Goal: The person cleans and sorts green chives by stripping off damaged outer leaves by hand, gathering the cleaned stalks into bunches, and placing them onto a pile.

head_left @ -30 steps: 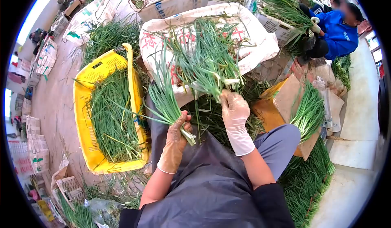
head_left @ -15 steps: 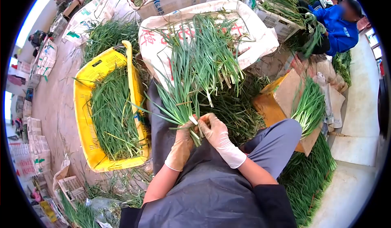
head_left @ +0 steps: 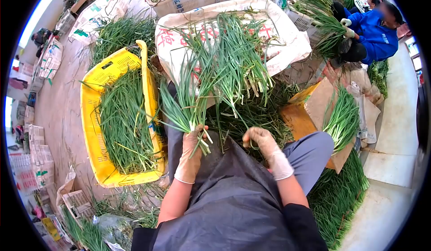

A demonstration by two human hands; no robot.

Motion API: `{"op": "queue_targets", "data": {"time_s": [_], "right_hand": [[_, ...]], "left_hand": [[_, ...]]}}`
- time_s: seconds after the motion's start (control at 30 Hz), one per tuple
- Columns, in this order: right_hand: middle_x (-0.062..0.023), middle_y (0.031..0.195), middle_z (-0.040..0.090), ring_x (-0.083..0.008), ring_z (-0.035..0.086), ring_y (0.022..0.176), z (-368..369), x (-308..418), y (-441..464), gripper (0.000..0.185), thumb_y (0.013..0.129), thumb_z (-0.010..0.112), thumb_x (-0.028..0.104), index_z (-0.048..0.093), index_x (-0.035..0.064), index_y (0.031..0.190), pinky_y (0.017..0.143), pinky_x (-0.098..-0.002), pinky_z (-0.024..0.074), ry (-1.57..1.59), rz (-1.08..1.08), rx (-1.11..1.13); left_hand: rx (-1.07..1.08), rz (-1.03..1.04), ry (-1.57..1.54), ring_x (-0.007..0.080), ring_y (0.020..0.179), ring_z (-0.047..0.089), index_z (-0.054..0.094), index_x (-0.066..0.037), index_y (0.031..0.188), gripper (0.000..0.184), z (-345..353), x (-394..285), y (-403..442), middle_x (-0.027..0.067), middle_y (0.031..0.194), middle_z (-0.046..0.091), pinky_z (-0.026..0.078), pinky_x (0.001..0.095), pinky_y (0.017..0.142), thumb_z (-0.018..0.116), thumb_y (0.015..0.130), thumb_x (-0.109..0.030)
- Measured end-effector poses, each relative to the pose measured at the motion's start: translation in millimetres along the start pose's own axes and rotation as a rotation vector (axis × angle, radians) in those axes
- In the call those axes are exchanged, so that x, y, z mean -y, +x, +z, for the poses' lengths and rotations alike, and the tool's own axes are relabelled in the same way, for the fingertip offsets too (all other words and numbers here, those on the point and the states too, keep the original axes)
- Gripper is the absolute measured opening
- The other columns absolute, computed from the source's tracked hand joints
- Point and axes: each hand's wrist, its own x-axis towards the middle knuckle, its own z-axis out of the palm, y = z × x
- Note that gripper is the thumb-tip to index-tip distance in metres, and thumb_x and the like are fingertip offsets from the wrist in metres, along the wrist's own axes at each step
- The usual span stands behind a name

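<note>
My gloved left hand (head_left: 192, 139) is closed around a small bunch of green onions (head_left: 185, 112), white stem ends pointing down toward me and leaves fanning away over the apron. Apart from it, to the right, my gloved right hand (head_left: 262, 144) has its fingers curled in a pinch. A thin green onion leaf (head_left: 243, 121) runs down to those fingers. Ahead lies a loose pile of green onions (head_left: 238, 58) on a white woven sack (head_left: 292, 42) with red printing, spread over a raised support.
A yellow crate (head_left: 96, 161) of leaves stands at left. Trimmed leaves (head_left: 251, 125) lie heaped below the sack. At right, a cardboard box (head_left: 314, 105), a bundle of green onions (head_left: 342, 118) and a larger stack (head_left: 339, 201) sit beside my knee. A person in blue (head_left: 379, 33) works at upper right.
My hands have moved apart: the right has drawn away to the right and slightly down with a leaf, the left has shifted slightly left with the bunch. The person in blue has moved their hands.
</note>
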Motion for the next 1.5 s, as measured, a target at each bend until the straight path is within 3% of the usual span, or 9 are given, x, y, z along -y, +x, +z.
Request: {"op": "queue_targets", "data": {"time_s": [0.1,0.2,0.4,0.7,0.9,1.1,1.17,1.4,1.5], "right_hand": [[-0.0137,0.092,0.063,-0.0258,0.061,0.081,-0.8,-8.5,-4.4,0.035,0.085,0.06,0.035,0.06,0.0048,0.101,0.073,-0.0359,0.0474,-1.529,-0.364,-0.58],[-0.0184,0.103,0.062,-0.0316,0.061,0.092,70.2,43.5,8.6,0.055,0.083,0.055,0.052,0.053,0.0045,0.112,0.076,-0.0402,0.0475,-0.809,-0.074,-0.278],[-0.0157,0.075,0.064,-0.0312,0.064,0.074,79.7,34.9,65.6,0.018,0.08,0.06,0.029,0.063,0.0131,0.089,0.067,-0.0396,0.049,-1.067,-0.255,-0.434],[-0.0195,0.089,0.064,-0.0379,0.061,0.082,92.0,24.4,67.2,0.04,0.079,0.055,0.041,0.058,0.0017,0.09,0.075,-0.0438,0.0464,-0.857,-0.057,-0.254],[-0.0026,0.056,0.054,-0.0078,0.048,0.048,48.8,66.9,22.9,0.029,0.094,0.047,0.025,0.062,0.002,0.083,0.049,-0.0239,0.0409,-0.16,-0.081,-0.157],[-0.0165,0.101,0.062,-0.0247,0.061,0.093,15.9,47.7,-16.0,0.053,0.088,0.051,0.047,0.056,-0.0008,0.113,0.081,-0.0347,0.0483,-1.422,0.163,-0.228],[-0.0245,0.126,0.048,-0.034,0.051,0.113,37.8,10.7,-6.9,0.08,0.08,0.056,0.057,0.034,0.0035,0.135,0.092,-0.0392,0.0426,-0.96,-0.12,-0.191],[-0.0109,0.084,0.066,-0.0287,0.063,0.084,34.7,-6.9,10.1,0.023,0.084,0.051,0.026,0.065,0.0086,0.088,0.075,-0.0359,0.0491,-0.666,-0.095,-0.068],[-0.0118,0.072,0.062,-0.0288,0.063,0.069,-0.6,-3.2,-0.9,0.022,0.082,0.057,0.028,0.063,0.0073,0.079,0.058,-0.0376,0.0498,-1.715,0.127,-0.25]], "left_hand": [[-0.031,-0.023,0.028,0.0151,0.065,0.059,0.057,-0.001,0.1,0.029,15.0,2.2,-13.3,0.009,0.085,0.064,0.05,0.0255,0.059,0.069,0.075,-0.008],[0.082,-0.077,-0.045,0.0172,0.074,0.061,0.056,-0.001,0.102,0.033,18.8,22.1,-16.0,0.0055,0.088,0.061,0.052,0.028,0.066,0.069,0.072,0.0],[0.044,-0.096,0.033,0.0181,0.067,0.061,0.057,0.001,0.101,0.034,24.9,11.6,-26.2,0.0062,0.083,0.063,0.052,0.0295,0.063,0.071,0.07,-0.002],[0.014,-0.116,0.049,0.0209,0.072,0.063,0.059,0.0,0.099,0.03,31.9,10.0,-29.5,0.0083,0.082,0.064,0.053,0.033,0.065,0.067,0.071,0.0],[0.057,-0.256,-0.073,0.0171,0.068,0.063,0.06,-0.001,0.095,0.019,-9.4,-2.9,-9.4,0.01,0.078,0.065,0.051,0.0265,0.061,0.067,0.078,-0.007],[0.224,-0.334,-0.274,0.0154,0.071,0.061,0.06,-0.002,0.096,0.022,3.7,-10.9,-15.4,0.0079,0.083,0.065,0.048,0.0251,0.061,0.068,0.078,-0.012],[0.1,-0.249,-0.094,0.0162,0.074,0.061,0.061,-0.001,0.101,0.025,17.4,-3.9,-22.3,0.0092,0.089,0.065,0.051,0.027,0.067,0.066,0.08,-0.014],[-0.02,-0.062,-0.038,0.0158,0.074,0.062,0.06,0.003,0.103,0.032,6.5,7.9,-21.1,0.0068,0.088,0.065,0.049,0.0239,0.065,0.07,0.074,-0.007],[-0.05,0.055,-0.004,0.0132,0.062,0.058,0.06,-0.001,0.092,0.028,-0.3,-7.1,-20.9,0.0028,0.074,0.06,0.046,0.0254,0.055,0.074,0.069,-0.006]]}}
